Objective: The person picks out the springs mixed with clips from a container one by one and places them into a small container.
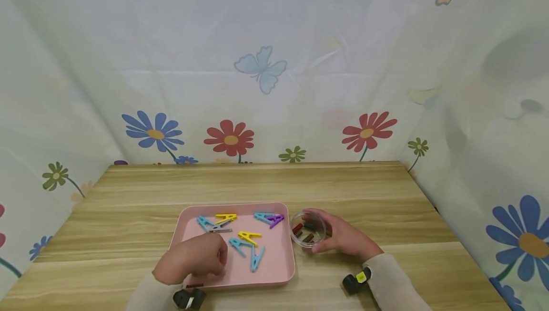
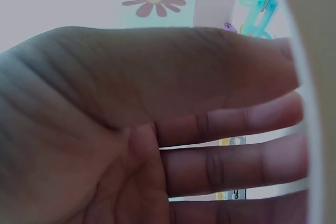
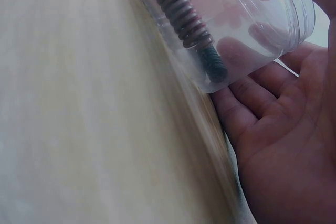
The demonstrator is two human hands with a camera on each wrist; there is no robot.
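Observation:
My left hand hovers over the left part of the pink tray, fingers bent downward. In the left wrist view its fingertips run behind a pale curved edge, so I cannot tell whether they pinch anything. Several clothespins, such as a yellow one and a light blue one, lie in the tray. My right hand grips a clear plastic jar around its side, just right of the tray. Inside it are several small coil springs, brown, red and dark green.
A dark brown spring lies at the tray's front rim by my left wrist. Purple and grey clothespins are farther back in the tray. The wooden table meets a flowered cloth backdrop.

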